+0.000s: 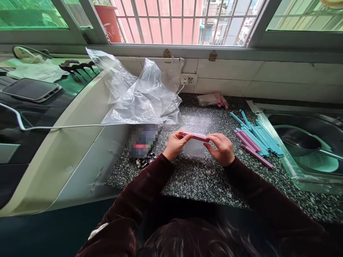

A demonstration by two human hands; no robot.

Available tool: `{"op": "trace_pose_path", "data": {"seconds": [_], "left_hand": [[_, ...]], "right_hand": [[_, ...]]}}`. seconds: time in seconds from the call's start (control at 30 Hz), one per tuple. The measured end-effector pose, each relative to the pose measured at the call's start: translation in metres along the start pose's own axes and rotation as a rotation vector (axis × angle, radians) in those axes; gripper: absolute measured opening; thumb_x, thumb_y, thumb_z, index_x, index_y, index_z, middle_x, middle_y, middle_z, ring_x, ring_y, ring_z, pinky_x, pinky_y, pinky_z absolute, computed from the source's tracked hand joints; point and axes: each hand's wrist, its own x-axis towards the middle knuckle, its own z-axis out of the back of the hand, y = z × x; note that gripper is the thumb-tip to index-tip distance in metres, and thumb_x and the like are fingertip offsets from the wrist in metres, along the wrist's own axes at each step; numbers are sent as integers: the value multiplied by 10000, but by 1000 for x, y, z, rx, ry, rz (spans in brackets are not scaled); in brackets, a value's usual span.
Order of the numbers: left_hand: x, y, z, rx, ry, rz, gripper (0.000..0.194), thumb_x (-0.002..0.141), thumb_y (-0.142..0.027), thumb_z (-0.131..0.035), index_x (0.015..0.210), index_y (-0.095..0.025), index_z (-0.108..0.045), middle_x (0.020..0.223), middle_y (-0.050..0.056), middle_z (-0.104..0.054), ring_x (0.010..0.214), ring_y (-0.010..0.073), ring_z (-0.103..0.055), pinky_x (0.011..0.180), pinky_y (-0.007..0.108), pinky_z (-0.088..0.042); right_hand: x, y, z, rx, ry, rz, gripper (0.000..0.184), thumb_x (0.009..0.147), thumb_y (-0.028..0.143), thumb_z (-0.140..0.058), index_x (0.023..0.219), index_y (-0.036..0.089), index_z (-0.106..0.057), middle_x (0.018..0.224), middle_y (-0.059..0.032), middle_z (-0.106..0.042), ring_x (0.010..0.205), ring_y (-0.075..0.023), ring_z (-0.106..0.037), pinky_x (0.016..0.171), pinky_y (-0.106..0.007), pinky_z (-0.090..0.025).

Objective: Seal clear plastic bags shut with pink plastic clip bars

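Observation:
A pink bag-sealing clip (pixel 196 136) spans both hands above the counter. My left hand (pixel 174 144) pinches its left end between thumb and fingers, and my right hand (pixel 222 147) grips the right end. Below the clip hangs a small clear plastic bag (pixel 194 149), whose top edge seems to run into the clip. To the right of my right hand lies a loose pile of turquoise clips (pixel 258 134), with several pink clips (pixel 249 140) on its near side. Farther back, more pink clips (pixel 221 100) rest beside a flat clear packet (pixel 207 100).
A large crumpled clear bag (pixel 142 96) stands at the back left, with a blurred dark package (pixel 143 141) and small dark bits (pixel 146 160) before it. A sink (pixel 289 164) holding a pan (pixel 297 138) borders the right. A white cable (pixel 66 126) crosses the left, near a phone (pixel 31 89).

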Motion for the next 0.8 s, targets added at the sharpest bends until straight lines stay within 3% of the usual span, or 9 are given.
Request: {"op": "trace_pose_path", "data": {"seconds": [0.17, 0.47, 0.6, 0.73, 0.8], "left_hand": [[1, 3, 1, 31, 3, 7, 418, 488, -484, -779, 631, -119, -635, 596, -22, -585, 581, 80, -476, 578, 219, -389], [2, 21, -4, 112, 182, 131, 306, 579, -367, -726, 675, -107, -598, 619, -23, -575, 592, 85, -486, 622, 221, -385], [19, 26, -16, 98, 191, 146, 179, 618, -257, -657, 679, -114, -569, 618, -31, -559, 577, 80, -481, 599, 208, -387], [48, 37, -40, 82, 56, 126, 88, 659, -159, -574, 731, -134, -529, 617, -42, -526, 526, 73, -472, 531, 195, -400], [65, 45, -53, 103, -6, 102, 170, 684, -128, -545, 854, -134, -533, 631, -38, -535, 519, 80, -484, 521, 200, -418]], "right_hand": [[0, 3, 1, -137, 16, 98, 110, 823, 243, -573, 869, 178, -649, 785, -36, -688, 711, -150, -574, 670, -269, -412], [19, -16, 11, -269, 62, -60, 214, 829, 314, -524, 790, 169, -676, 740, -38, -682, 705, -162, -590, 647, -268, -381], [32, -31, 10, -318, 166, -207, 255, 814, 350, -508, 805, 166, -685, 811, -63, -674, 730, -171, -595, 630, -262, -375], [48, -53, 0, -376, 310, -446, 265, 794, 341, -502, 864, 158, -681, 847, -82, -680, 758, -191, -608, 609, -262, -370], [57, -68, -5, -379, 382, -560, 262, 793, 324, -501, 885, 154, -678, 841, -84, -691, 799, -204, -621, 642, -263, -391]]}}
